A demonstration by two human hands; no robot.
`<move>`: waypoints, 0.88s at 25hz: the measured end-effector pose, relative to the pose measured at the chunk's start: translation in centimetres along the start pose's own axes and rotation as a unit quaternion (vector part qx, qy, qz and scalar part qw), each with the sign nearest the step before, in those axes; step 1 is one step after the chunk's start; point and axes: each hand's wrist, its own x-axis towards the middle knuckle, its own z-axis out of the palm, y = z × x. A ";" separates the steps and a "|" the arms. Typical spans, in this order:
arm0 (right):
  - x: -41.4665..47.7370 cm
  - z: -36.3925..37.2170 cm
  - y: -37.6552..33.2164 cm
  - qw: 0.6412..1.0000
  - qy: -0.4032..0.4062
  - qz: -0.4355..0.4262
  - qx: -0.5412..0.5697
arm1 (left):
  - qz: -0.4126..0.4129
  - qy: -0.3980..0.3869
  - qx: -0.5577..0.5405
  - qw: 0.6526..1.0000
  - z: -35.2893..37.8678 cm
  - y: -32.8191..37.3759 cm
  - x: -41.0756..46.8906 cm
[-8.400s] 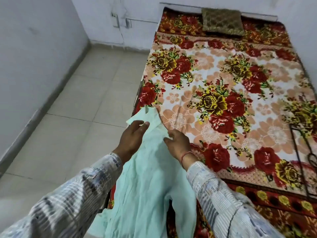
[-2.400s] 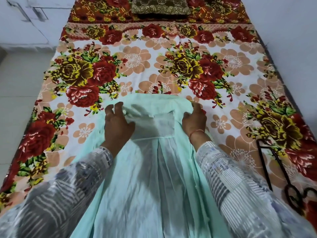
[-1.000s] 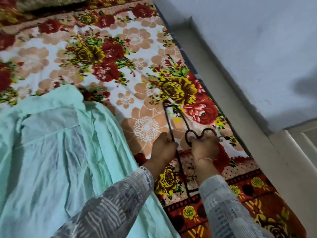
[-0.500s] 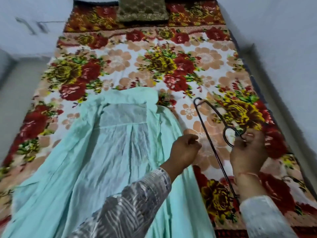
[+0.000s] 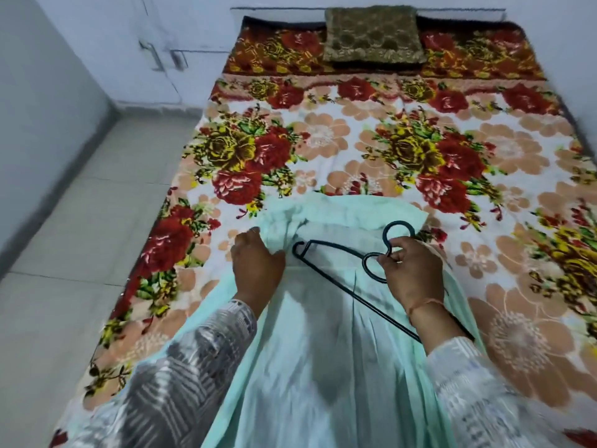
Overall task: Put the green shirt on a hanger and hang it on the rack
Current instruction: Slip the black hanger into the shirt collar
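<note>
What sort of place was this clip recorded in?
Most likely a bedroom in a home: a wide floral bedspread fills the view, a brown cushion lies at its far end, and a tiled floor and plain walls adjoin it.

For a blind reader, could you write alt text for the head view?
The right hand holds a black hanger over a green shirt spread on a floral bed; the left hand grips the shirt near its collar. A cushion lies at the far end.
</note>
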 end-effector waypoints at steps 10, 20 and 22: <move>3.8 6.7 -8.2 0.981 -0.189 0.012 0.050 | 0.181 0.046 -0.082 0.979 -4.7 -3.1 2.2; 9.7 13.6 -12.0 0.979 -0.183 -0.077 -0.039 | 0.167 -0.309 -0.101 0.931 -0.3 -5.2 -2.4; 9.9 11.6 -10.1 0.994 -0.074 -0.067 -0.039 | 0.206 -0.167 -0.064 0.962 -0.1 -5.2 -0.9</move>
